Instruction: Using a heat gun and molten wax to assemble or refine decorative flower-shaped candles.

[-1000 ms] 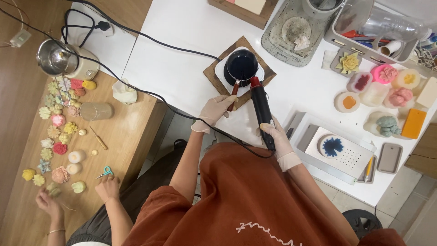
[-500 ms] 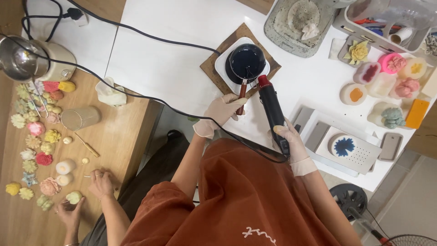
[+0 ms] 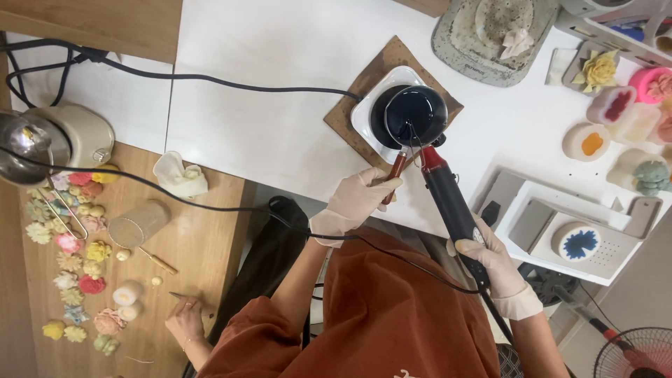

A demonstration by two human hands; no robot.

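A small dark pot [image 3: 414,114] of dark liquid sits on a white square hot plate [image 3: 364,115] over a brown mat [image 3: 353,89]. My gloved left hand [image 3: 353,203] grips the pot's reddish wooden handle [image 3: 393,175]. My gloved right hand [image 3: 493,262] holds a black heat gun with a red nozzle [image 3: 448,199], its tip right at the pot's near rim. A black cord trails from the gun across my orange apron.
Another person's hand [image 3: 185,318] rests on the wooden table among several small wax flowers [image 3: 77,266]. A melting pot [image 3: 38,140] stands far left. Flower candles [image 3: 616,105] and a white tray [image 3: 567,231] lie at right. A fan [image 3: 633,353] stands bottom right.
The view has shifted, so the pot and my hands sit further right and lower. The heat gun's nozzle stays close to the pot's rim. The other person's hands have moved on the wooden table.
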